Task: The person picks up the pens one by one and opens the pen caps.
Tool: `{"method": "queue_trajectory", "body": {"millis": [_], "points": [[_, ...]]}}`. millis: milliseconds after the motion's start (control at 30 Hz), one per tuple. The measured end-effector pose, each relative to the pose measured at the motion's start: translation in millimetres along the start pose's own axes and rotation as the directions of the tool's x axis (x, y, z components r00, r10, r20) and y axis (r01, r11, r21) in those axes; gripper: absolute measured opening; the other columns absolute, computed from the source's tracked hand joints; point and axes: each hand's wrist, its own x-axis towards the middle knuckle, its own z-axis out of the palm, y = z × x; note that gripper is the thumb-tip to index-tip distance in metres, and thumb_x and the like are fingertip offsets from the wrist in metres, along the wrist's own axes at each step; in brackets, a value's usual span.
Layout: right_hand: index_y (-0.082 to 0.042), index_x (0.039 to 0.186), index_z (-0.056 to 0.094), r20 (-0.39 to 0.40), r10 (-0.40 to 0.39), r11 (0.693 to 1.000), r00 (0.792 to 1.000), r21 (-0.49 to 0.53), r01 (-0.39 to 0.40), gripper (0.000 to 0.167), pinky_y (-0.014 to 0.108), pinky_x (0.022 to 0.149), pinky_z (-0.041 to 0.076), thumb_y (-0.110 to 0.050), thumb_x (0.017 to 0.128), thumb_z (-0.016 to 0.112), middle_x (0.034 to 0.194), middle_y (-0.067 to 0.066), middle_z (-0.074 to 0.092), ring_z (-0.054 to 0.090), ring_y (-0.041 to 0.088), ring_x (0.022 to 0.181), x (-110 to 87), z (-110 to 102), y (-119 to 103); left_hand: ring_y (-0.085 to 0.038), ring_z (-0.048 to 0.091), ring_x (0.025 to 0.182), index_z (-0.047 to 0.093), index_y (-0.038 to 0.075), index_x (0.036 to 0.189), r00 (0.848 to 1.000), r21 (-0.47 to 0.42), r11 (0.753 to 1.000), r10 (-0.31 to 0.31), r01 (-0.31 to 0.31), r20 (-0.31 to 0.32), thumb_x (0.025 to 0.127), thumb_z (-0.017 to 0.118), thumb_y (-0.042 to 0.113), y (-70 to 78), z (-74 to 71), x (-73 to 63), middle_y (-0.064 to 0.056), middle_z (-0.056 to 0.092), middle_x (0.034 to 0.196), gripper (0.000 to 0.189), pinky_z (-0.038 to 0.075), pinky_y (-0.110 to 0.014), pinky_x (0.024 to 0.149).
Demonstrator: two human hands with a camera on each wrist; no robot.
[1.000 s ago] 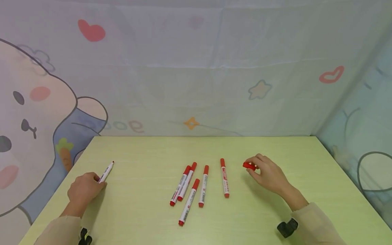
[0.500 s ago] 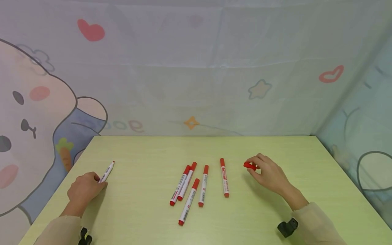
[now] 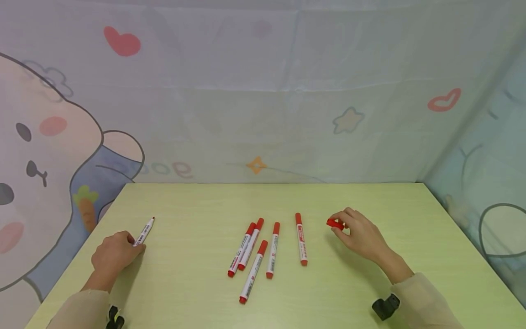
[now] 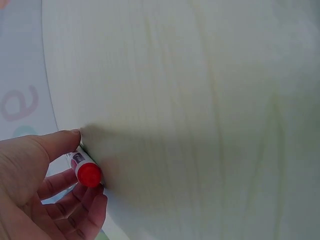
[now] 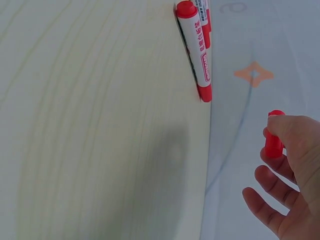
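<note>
My left hand [image 3: 114, 252] grips an uncapped marker [image 3: 144, 231] at the table's left side; its bare red tip points away from me. In the left wrist view the marker's red end plug [image 4: 89, 175] shows between thumb and fingers. Over on the right, my right hand [image 3: 360, 234] pinches a red marker cap [image 5: 273, 142] between thumb and index finger, above the table, with the other fingers loosely bent. The nearest capped marker [image 3: 302, 239] lies just left of this hand.
Mid-table lie more capped markers: one [image 3: 273, 250] apart, one [image 3: 253, 272] nearer me, and a touching pair [image 3: 241, 249]. The pale yellow-green table [image 3: 189, 292] ends at a printed cloth [image 3: 230, 91] behind and at the sides.
The left hand and its marker have shifted very slightly to the right. My right hand with the cap and the markers on the table stay where they were.
</note>
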Motion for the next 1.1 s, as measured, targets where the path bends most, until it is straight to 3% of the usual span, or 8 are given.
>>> {"method": "queue_trajectory", "body": {"millis": [1100], "points": [[-0.014,0.094,0.065,0.032,0.030,1.000,0.999,-0.006,-0.030,0.020,0.023,0.060,0.047,-0.011,0.076,0.074,0.084,-0.004,0.059,0.054,0.011,0.073,0.0,-3.6,1.9,-0.026,0.053,0.064,0.056,-0.001,0.100,1.000,0.014,1.000,0.017,-0.017,0.020,0.082,0.059,0.037,4.3,0.1,2.5,-0.015,0.058,0.080,0.042,0.039,-0.038,0.050]]}}
